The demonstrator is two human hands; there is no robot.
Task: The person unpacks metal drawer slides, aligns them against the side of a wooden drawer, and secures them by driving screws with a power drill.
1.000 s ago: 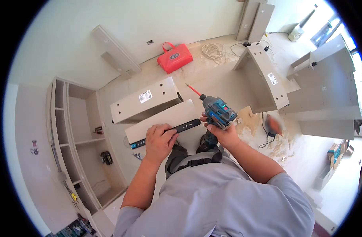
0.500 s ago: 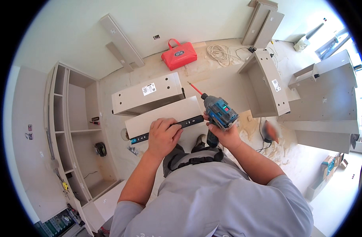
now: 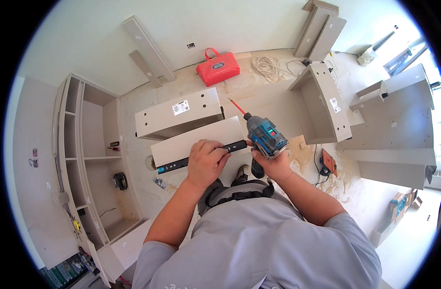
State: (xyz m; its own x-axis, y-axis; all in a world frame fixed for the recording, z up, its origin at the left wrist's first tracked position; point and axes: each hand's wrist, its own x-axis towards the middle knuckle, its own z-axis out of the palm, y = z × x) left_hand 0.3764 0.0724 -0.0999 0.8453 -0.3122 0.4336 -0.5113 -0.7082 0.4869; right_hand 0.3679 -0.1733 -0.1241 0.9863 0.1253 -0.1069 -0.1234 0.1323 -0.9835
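at the far left we have an open cabinet point(image 3: 102, 158), a small dark item point(image 3: 119, 181) sitting in its lower compartment near the right edge; it is too small for us to name. next, on the floor point(image 3: 345, 192), is a pale carcass point(image 3: 158, 118) with a white label, just beyond the far edge of our pale panel point(image 3: 196, 139). a black rail point(image 3: 172, 167) runs along the panel's near edge, with a blue piece at its left end. our left hand point(image 3: 206, 161) lies over the rail right of its middle, fingers bent across it; we cannot tell whether they pinch it or only press. a red bag point(image 3: 218, 70) sits near the floor's far edge, a coil of pale cable point(image 3: 266, 67) to its right. our right hand point(image 3: 276, 167) has its fingers wrapped around the handle of a blue-and-black power driver point(image 3: 266, 137), whose red bit point(image 3: 237, 106) slants away past the panel's far right corner. farther right, an open-fronted box point(image 3: 329, 91) stands on the floor, and an orange-and-black tool point(image 3: 329, 161) lies near its closest corner.
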